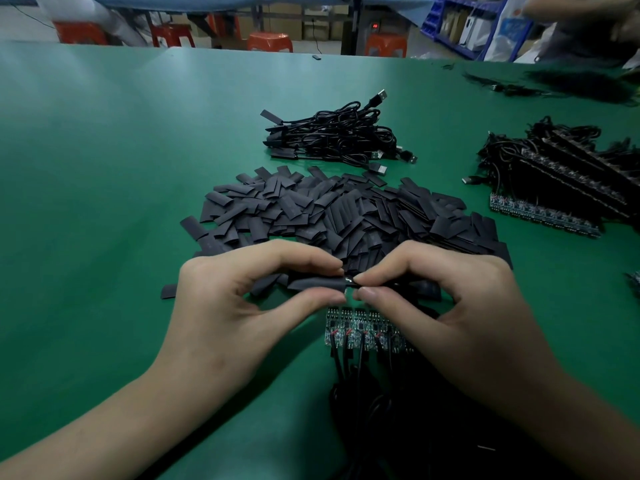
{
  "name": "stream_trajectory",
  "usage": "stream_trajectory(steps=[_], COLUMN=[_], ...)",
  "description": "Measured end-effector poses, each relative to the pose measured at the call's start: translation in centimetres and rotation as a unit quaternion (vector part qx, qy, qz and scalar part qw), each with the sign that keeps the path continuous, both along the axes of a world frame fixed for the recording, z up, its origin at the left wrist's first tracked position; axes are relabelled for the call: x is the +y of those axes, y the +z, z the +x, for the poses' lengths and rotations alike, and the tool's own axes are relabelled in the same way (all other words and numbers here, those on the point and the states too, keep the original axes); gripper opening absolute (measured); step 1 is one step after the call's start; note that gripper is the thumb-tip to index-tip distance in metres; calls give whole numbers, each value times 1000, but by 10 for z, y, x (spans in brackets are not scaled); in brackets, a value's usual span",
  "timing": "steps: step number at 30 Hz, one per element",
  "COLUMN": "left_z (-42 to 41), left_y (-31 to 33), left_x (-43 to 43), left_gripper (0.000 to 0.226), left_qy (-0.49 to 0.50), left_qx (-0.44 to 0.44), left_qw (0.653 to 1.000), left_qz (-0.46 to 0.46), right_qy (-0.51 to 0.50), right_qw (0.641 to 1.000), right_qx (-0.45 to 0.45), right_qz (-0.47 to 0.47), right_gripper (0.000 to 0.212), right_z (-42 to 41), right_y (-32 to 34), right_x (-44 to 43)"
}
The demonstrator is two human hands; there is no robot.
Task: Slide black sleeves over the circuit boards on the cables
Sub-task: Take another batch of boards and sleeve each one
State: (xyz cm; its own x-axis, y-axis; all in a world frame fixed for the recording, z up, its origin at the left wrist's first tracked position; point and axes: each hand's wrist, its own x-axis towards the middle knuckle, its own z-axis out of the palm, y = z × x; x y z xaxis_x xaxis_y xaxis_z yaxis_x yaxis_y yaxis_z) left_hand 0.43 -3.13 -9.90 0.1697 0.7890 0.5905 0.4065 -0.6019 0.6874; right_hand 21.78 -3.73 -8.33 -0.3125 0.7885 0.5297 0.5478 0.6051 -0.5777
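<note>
So, the person's left hand (221, 306) pinches a flat black sleeve (313, 283) between thumb and forefinger, holding it level just above the green table (104, 168), toward the middle of the near edge. The right hand (460, 313) meets it fingertip to fingertip and pinches a circuit board (349, 280) right at the sleeve's right-hand mouth. Only a tiny shiny sliver of that board shows between the fingertips, so how far in it sits can't be told. Just under the hands, a short row of bare circuit boards (356, 329) lies side by side, their black cables (349, 372) trailing back to the near edge. Right behind the hands there's a big loose pile of sleeves (346, 209) spread across the middle of the table. Further back sits a bundle of USB cables (332, 136) with sleeves on their ends. Over by the right edge, a long stack of boards with cables (561, 181) lies in rows. Orange stools (268, 41) stand beyond the far edge.
</note>
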Motion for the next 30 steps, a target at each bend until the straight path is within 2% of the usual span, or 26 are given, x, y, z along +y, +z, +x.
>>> stream_trajectory(steps=[12, 17, 19, 21, 25, 30], left_z=[0, -2, -2, -2, 0, 2], left_y=[3, 3, 3, 4, 5, 5], left_x=[0, -1, 0, 1, 1, -2], left_gripper=[22, 21, 20, 19, 23, 30], left_qy=[-3, 31, 29, 43, 99, 99], left_qx=[39, 45, 45, 52, 23, -6], left_qw=[999, 998, 998, 997, 993, 995], left_qz=[23, 44, 38, 49, 57, 14], right_qy=[-7, 30, 39, 21, -44, -72], right_qw=[1000, 985, 983, 991, 998, 987], right_qx=[-10, 70, 62, 45, -14, -77], right_qz=[9, -154, -166, -122, 31, 123], right_gripper=[3, 3, 7, 8, 5, 12], right_z=[-1, 2, 2, 0, -4, -4], right_y=[-3, 2, 2, 0, -3, -7], right_x=[0, 0, -1, -2, -2, -2])
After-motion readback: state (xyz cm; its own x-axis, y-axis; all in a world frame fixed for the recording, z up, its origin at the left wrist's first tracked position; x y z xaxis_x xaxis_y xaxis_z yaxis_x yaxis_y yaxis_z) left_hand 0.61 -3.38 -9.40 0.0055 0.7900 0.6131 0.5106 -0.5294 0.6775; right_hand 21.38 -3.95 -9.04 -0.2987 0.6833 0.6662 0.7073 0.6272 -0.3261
